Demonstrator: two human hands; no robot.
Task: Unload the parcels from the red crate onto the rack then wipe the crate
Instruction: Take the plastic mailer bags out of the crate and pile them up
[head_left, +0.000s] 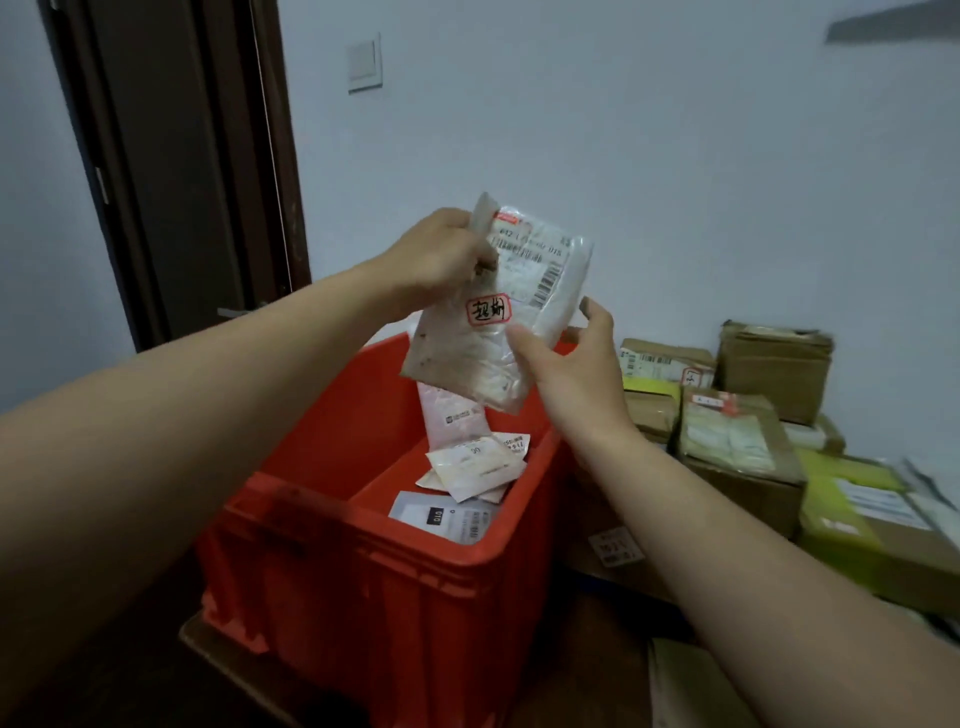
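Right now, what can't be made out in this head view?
Rack: outside the frame.
Crate floor: partly hidden by near wall and loose parcels.
Held parcel label print: blurred, too small.
Right hand fingers: mostly behind the held parcel.
Boxes at right: cut by the edge.

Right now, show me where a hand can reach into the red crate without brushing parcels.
Bare floor runs along the red crate's left inner wall, beside the loose parcels. The right side is crowded with them, and cardboard boxes stand packed right of the crate.
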